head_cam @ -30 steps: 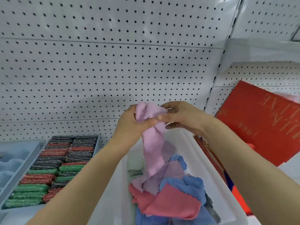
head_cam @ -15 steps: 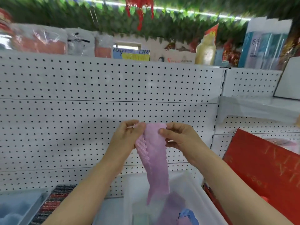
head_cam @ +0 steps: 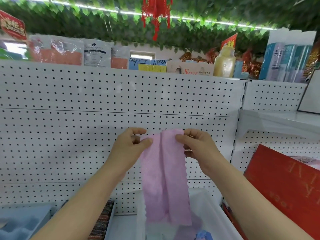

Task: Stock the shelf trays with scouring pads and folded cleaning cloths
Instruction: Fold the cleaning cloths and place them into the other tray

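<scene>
Pink cloth spread out now

My left hand (head_cam: 129, 148) and right hand (head_cam: 199, 148) pulled apart, opening the pink cloth (head_cam: 164, 179) wider above the white bin (head_cam: 214, 215).

Pink scallop-edged cloth (head_cam: 164, 179) hanging lengthwise, top corners pinched.

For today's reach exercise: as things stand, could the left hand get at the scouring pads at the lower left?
Probably not right away: the left hand pinches the pink cloth's top corner, as does the right hand. The scouring pads lie low beside the left forearm, nothing blocking them, so it would first have to let go.
</scene>
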